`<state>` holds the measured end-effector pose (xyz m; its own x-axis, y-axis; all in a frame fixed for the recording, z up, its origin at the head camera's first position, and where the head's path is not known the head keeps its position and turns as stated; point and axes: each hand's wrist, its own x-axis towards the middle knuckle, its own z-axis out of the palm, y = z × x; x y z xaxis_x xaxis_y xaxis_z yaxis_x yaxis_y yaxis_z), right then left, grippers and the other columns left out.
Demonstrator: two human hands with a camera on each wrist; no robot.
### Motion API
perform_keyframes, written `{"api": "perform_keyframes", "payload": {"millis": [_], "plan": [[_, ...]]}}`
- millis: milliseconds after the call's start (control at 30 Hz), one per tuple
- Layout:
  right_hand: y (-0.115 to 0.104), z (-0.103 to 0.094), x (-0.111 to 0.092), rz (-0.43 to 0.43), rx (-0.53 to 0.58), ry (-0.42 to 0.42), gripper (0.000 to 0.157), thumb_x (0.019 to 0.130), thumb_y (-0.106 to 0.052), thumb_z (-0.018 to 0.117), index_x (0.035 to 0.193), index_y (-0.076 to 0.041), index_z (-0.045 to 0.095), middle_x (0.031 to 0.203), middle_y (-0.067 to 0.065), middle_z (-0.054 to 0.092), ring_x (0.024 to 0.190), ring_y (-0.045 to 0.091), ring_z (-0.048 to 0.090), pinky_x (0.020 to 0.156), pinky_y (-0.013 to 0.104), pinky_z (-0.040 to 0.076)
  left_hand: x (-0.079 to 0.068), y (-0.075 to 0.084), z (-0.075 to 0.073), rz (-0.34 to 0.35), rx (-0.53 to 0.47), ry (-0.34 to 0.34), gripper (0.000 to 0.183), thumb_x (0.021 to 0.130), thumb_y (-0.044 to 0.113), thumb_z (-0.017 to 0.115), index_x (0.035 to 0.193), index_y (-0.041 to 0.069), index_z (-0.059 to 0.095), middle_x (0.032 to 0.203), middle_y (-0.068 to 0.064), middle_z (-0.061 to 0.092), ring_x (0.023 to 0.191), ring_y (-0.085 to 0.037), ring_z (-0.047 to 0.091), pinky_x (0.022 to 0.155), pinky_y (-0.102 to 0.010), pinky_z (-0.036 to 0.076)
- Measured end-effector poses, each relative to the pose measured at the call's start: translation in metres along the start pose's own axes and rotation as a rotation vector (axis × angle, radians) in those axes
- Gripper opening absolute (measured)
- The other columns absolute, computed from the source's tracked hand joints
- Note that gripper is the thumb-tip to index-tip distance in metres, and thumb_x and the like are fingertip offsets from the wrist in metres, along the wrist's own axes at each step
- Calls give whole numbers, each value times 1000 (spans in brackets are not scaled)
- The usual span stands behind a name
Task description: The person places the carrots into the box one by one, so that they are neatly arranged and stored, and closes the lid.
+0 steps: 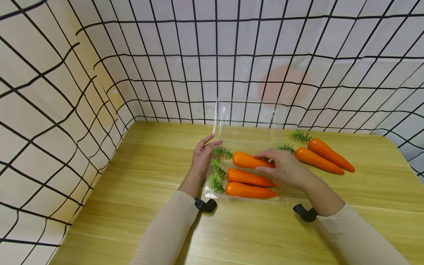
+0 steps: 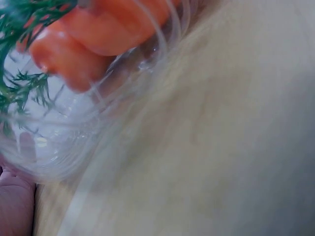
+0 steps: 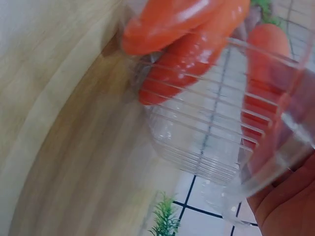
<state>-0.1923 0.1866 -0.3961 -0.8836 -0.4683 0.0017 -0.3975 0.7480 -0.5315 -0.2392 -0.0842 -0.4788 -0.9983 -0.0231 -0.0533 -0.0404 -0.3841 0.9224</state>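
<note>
A clear plastic clamshell box lies on the table with its lid raised at the back. Two orange toy carrots, a front carrot and a middle carrot, lie side by side inside, leafy tops to the left. My right hand pinches a third carrot near its narrow end, over the rear of the box. At the box's left wall rests my left hand, its fingers extended and touching the plastic. The left wrist view shows part of the left palm beside the clear wall.
Two more carrots, a nearer one and a farther one, lie on the table right of the box. A black-gridded white cloth surrounds the wooden table at the back and sides.
</note>
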Motion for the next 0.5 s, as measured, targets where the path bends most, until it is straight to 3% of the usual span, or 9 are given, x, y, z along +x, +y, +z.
{"api": "perform_keyframes", "payload": {"millis": [167, 267, 500], "plan": [[0, 5, 6, 23, -12, -53, 42, 94, -34, 74, 132, -17, 68, 127, 6, 71, 116, 28, 65, 99, 53, 54, 0, 1, -1, -5, 17, 9, 52, 94, 9, 64, 145, 9, 54, 118, -4, 77, 96, -8, 73, 96, -32, 48], [2, 8, 10, -7, -22, -60, 40, 94, -32, 74, 130, -15, 69, 124, 6, 72, 111, 26, 67, 96, 52, 55, -1, 1, 0, 0, 11, 6, 52, 94, 8, 64, 145, 7, 53, 117, -2, 78, 96, -7, 73, 99, -32, 48], [7, 15, 17, -37, -46, -75, 36, 95, -27, 73, 128, -12, 70, 119, 5, 74, 106, 23, 68, 94, 49, 57, -1, -1, -1, 15, -22, 2, 48, 96, 4, 61, 144, 5, 54, 112, -1, 79, 92, -7, 74, 81, -19, 54]]}}
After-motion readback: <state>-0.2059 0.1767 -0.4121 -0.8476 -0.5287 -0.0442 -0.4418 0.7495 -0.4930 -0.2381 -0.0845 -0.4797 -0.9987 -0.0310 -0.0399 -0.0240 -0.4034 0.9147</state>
